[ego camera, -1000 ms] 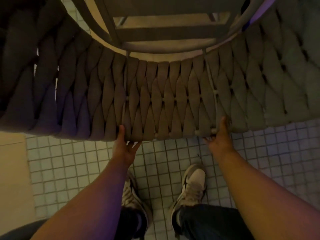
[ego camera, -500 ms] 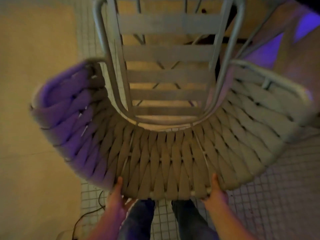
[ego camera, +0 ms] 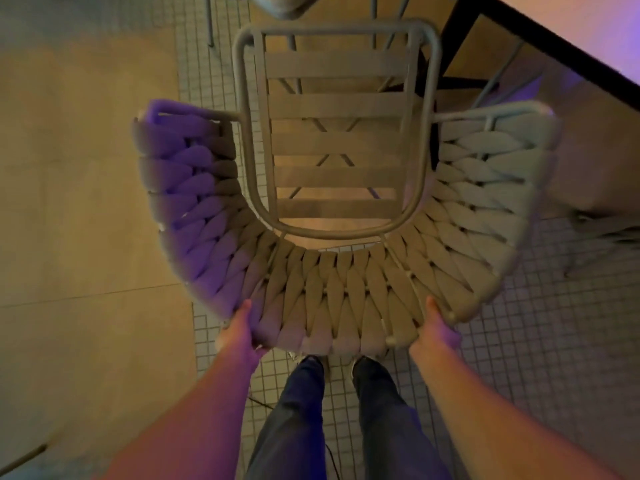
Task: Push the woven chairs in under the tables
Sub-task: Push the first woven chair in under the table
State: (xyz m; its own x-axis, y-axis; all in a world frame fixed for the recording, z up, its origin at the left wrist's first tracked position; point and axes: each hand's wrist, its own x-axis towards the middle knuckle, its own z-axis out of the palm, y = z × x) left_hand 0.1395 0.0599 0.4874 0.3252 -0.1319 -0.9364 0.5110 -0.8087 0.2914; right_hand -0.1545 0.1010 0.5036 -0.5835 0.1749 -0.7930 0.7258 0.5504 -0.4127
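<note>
Overhead, the table (ego camera: pixel 568 46) showed only as a dark-edged corner at upper right. Woven chair (ego camera: pixel 339 289) stood on the tiled floor (ego camera: pixel 540 358), slatted seat (ego camera: pixel 336 140) facing forward, not yet under the tabletop; table lay ahead and to the right. Judgement: push should be level and even from both sides, angled slightly right so the armrest clears the table leg (ego camera: pixel 450 53). Left hand (ego camera: pixel 239 330) gripped the lower rim of the woven back, thumb up on the weave, fingers curled beneath. Right hand (ego camera: pixel 436 327) mirrored it. Both arms extended forward, wrists straight.
</note>
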